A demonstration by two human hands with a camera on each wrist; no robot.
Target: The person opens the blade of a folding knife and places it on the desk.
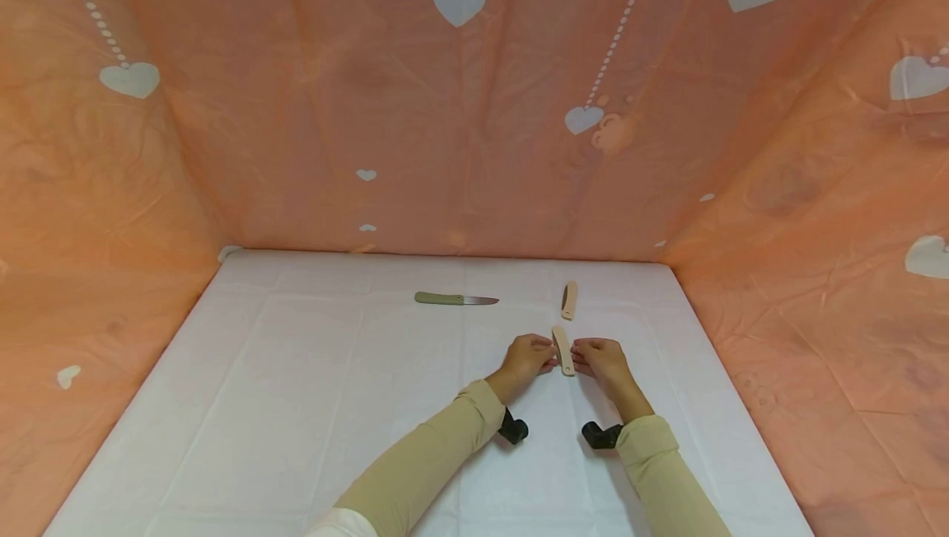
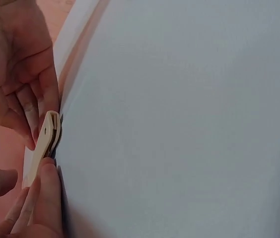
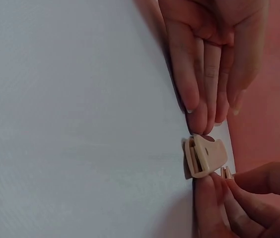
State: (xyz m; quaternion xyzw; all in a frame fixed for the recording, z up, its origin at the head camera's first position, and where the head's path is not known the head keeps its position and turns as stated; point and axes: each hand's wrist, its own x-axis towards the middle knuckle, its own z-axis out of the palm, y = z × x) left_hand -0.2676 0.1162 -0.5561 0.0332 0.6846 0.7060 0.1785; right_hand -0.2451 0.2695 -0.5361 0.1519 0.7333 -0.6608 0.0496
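Note:
A beige folding knife [image 1: 563, 351], its blade folded away, stands on the white table between the two hands. The fingertips of the left hand [image 1: 528, 362] touch its left side, thumb held apart in the left wrist view. On the other side the right hand [image 1: 602, 360] has its fingers extended against or very near the knife. Its slotted end shows closest in the right wrist view [image 3: 207, 156]. Just beyond lies a second beige folding knife [image 1: 569, 300], also folded. Farther left is a green-handled knife [image 1: 440, 299] with its blade out, pointing right.
White cloth covers the table [image 1: 222, 430]. Orange curtains [image 1: 445, 125] with pale hearts hang behind and on both sides. A black camera mount sticks out below each wrist, on the left [image 1: 513, 427] and on the right [image 1: 600, 436].

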